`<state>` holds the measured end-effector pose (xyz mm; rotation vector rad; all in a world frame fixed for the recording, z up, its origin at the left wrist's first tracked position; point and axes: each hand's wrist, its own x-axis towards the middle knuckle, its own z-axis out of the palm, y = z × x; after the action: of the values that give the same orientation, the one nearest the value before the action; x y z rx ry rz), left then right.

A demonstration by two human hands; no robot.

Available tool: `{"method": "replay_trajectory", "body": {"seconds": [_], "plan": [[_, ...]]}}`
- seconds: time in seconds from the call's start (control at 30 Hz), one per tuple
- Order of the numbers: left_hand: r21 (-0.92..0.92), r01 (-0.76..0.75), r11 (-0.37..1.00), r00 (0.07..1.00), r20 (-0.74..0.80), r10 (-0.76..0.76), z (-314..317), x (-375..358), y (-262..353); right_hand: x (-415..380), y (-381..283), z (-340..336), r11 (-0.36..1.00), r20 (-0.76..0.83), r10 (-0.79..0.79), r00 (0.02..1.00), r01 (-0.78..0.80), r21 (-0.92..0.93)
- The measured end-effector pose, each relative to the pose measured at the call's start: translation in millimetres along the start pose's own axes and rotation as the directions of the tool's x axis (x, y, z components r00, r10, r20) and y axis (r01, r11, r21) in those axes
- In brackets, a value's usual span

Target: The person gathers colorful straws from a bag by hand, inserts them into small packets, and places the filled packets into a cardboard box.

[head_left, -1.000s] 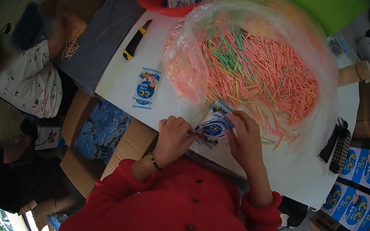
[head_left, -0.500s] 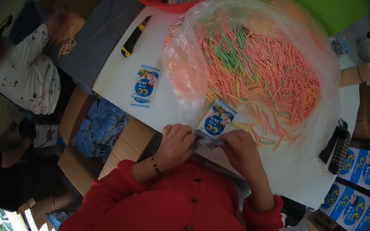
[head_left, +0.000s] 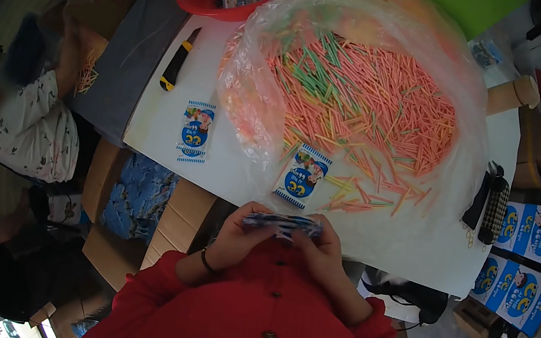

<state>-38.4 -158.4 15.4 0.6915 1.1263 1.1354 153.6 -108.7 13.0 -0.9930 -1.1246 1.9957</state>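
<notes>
In front of my chest I hold a thin stack of blue-and-white printed packets [head_left: 283, 224], seen edge-on. My left hand [head_left: 240, 233] pinches its left end, while my right hand [head_left: 320, 250] grips the right end with the thumb on the near side. Just beyond my hands, a blue-and-white printed packet [head_left: 303, 176] lies face up at the mouth of a big clear plastic bag [head_left: 254, 95]. Pink, green and yellow candy sticks [head_left: 375, 100] fill the bag, some spilling toward me. Another printed packet [head_left: 197, 131] lies further left on the white table [head_left: 226, 179].
A yellow-and-black utility knife [head_left: 178, 62] lies at the table's left side. Behind it stands a red basin [head_left: 198, 3] holding packets. An open cardboard box [head_left: 183, 222] with blue wrappers is at left, near two people. Printed boxes [head_left: 535, 231] are stacked at right.
Both hands have drawn back from the table edge toward my chest, and the stack between them is now level and plainly visible. The whole view has shifted slightly.
</notes>
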Motion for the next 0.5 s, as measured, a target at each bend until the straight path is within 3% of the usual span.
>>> {"method": "replay_trajectory", "body": {"seconds": [0.03,0.1,0.13,0.17,0.2,0.23,0.3,0.33,0.4,0.43,0.47,0.5], "plan": [[0.002,0.0,1.0,1.0,0.004,0.0,-2,1,0,0,-7,-2,1.0,-0.003,-0.002,1.0,0.002,0.001],[0.126,0.055,0.99,0.998,-0.003,-0.055,-5,4,7,4,-27,-8,0.933,0.11,-0.012,0.994,0.05,-0.355],[0.128,0.056,0.99,0.998,-0.002,-0.056,-7,7,13,6,-31,-10,0.934,0.109,-0.013,0.994,0.051,-0.353],[0.458,0.015,0.889,0.992,0.104,-0.071,-10,10,22,9,-34,-13,0.867,0.112,-0.16,0.981,0.194,-0.46],[0.728,-0.065,0.683,0.973,0.198,-0.118,-12,15,29,11,-36,-15,0.764,0.132,-0.304,0.944,0.324,-0.557],[0.729,-0.065,0.682,0.973,0.198,-0.119,-10,18,31,12,-38,-16,0.765,0.131,-0.305,0.943,0.325,-0.556],[0.484,-0.076,0.872,0.992,0.124,0.018,-2,27,31,13,-40,-18,0.771,0.133,-0.083,0.988,0.148,-0.619],[0.485,-0.084,0.871,0.99,0.137,0.019,2,36,32,15,-31,-18,0.769,0.122,-0.091,0.988,0.148,-0.622],[0.191,-0.099,0.977,0.989,-0.089,0.118,12,60,35,23,-8,-15,0.957,-0.094,-0.138,0.986,0.109,-0.269],[0.255,-0.127,0.959,0.987,-0.059,0.146,14,71,39,23,-17,-13,0.953,-0.116,-0.151,0.982,0.114,-0.279],[0.248,-0.134,0.96,0.989,-0.033,0.146,12,82,38,23,-29,-13,0.903,-0.163,-0.18,0.97,0.097,-0.42],[0.47,-0.191,0.862,0.98,0.039,0.196,5,96,32,25,-40,-16,0.833,-0.206,-0.212,0.955,0.066,-0.549]]}}
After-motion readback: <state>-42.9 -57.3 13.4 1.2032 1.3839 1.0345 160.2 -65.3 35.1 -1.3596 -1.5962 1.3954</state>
